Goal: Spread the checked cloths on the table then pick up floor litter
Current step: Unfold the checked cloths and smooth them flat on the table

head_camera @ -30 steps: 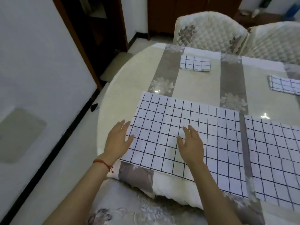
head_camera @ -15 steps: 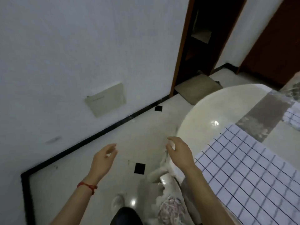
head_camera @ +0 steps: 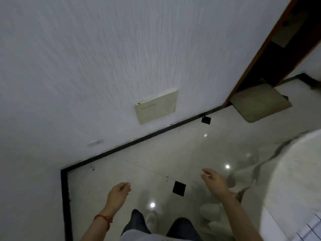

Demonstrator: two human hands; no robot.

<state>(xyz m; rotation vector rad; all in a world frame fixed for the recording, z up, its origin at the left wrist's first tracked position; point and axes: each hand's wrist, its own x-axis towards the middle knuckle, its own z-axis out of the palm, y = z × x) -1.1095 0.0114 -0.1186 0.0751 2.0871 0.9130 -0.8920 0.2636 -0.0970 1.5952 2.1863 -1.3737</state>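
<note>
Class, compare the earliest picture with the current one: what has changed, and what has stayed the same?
Both hands left the checked cloth. The view swung left and down to the floor. The left hand and right hand now hang above it. Unchanged: both empty; cloth lying on the table.

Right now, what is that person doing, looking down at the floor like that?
The person stands beside the table and looks down at the shiny tiled floor. The left hand and right hand hover over it, loosely curled, with nothing in them. Small dark specks lie near the black border; they may be litter. Only a corner of a checked cloth shows.
</note>
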